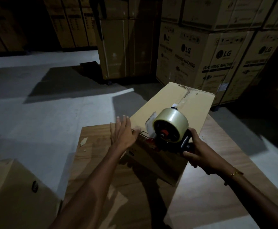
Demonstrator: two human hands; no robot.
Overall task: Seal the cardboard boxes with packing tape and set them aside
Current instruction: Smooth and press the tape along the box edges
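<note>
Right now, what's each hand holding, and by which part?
Right hand grips the tape dispenser by its black handle. Left hand holds nothing; its straight fingers lie flat against the cardboard box at its near top edge.

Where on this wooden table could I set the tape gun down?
Bare wood shows right of the cardboard box, beyond the right hand gripping the tape dispenser, and near the table front edge. The left strip by the left hand is narrow, with paper scraps.
</note>
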